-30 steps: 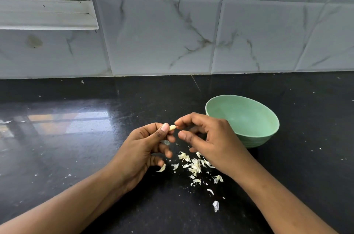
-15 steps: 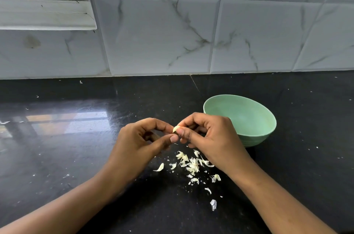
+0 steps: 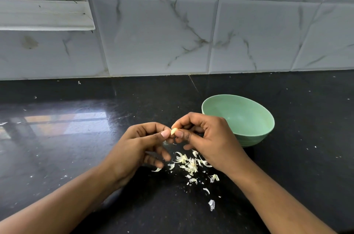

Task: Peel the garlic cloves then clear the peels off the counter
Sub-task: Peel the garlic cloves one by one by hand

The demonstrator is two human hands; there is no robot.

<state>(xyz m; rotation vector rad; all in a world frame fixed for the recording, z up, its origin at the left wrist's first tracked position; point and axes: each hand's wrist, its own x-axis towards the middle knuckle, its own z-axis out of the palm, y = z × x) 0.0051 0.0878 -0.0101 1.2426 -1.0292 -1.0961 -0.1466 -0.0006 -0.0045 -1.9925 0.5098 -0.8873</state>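
1. Garlic clove (image 3: 174, 131): a small pale piece held above the black counter (image 3: 76, 157), pinched between the fingertips of both hands; only a sliver of it shows, the rest hidden by thumbs and fingers.
2. The left hand (image 3: 138, 149) pinches the clove between thumb and forefinger, its other fingers curled loosely below and holding nothing that can be seen.
3. The right hand (image 3: 208, 141) pinches the clove's other side with curled fingers; its palm side is turned away, so whether anything else sits inside cannot be told.
4. Peels (image 3: 189, 164) lie scattered on the counter under and between the hands, some partly covered by the right hand.
5. A green bowl (image 3: 249, 118) stands just behind the right hand, which hides its near left rim; its visible inside looks bare.
6. Both forearms are cut off by the lower frame edge.
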